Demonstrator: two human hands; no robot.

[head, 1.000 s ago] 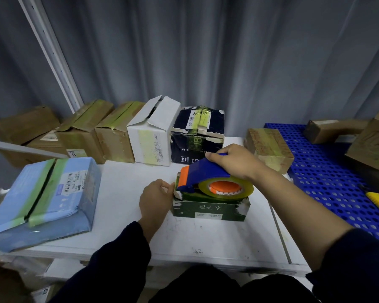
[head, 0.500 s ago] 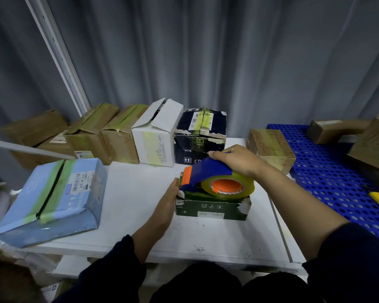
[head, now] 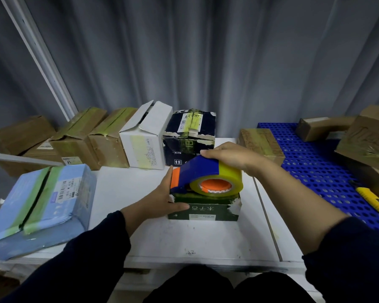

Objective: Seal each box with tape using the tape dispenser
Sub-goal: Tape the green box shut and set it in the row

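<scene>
A small dark green box (head: 206, 209) with white lettering lies on the white table (head: 206, 239) in front of me. A blue and orange tape dispenser (head: 195, 173) with a yellow tape roll (head: 219, 182) rests on the box's top. My right hand (head: 230, 156) grips the dispenser from above. My left hand (head: 162, 200) clasps the box's left end, thumb on the front face, fingers up against the dispenser's orange tip.
Several taped brown boxes (head: 79, 136), a white box (head: 144, 136) with raised flaps and a dark box (head: 189, 136) line the back. A light blue box (head: 39, 204) sits left. More brown boxes (head: 260, 143) and a yellow cutter (head: 374, 202) lie on the blue perforated surface (head: 315, 171) at right.
My left hand has opened from a loose fist beside the box and now clasps its left end. The dispenser has stayed on the box top under my right hand.
</scene>
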